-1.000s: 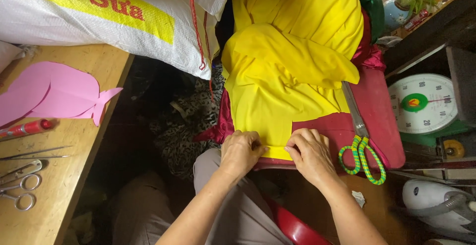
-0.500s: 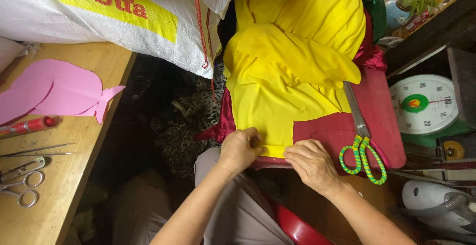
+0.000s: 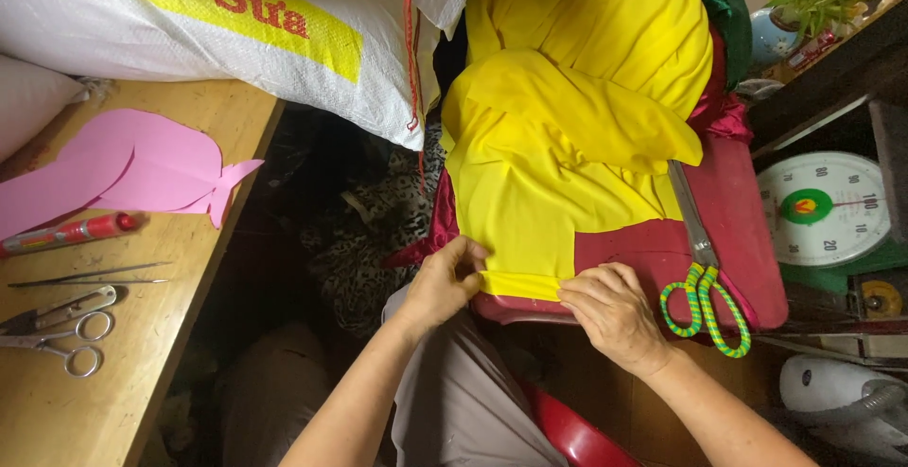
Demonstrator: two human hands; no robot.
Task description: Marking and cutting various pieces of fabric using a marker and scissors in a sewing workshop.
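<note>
A yellow cloth (image 3: 567,136) lies piled over a red stool top (image 3: 738,240) in front of me. My left hand (image 3: 445,283) pinches the cloth's near left corner at its folded hem. My right hand (image 3: 615,311) presses down on the same hem a little to the right, fingers flat on the fold. Scissors with green and yellow wrapped handles (image 3: 705,287) lie on the red surface just right of my right hand, blades pointing away from me.
A wooden table (image 3: 180,335) at left holds a pink paper pattern (image 3: 123,169), a red marker (image 3: 71,233), and small metal scissors (image 3: 52,335). A white and yellow sack (image 3: 236,32) lies behind. A dial scale (image 3: 823,207) stands at right.
Both hands have slid nearer along the yellow cloth's edge, turning a narrow fold up at the hem. The scissors have not moved.
</note>
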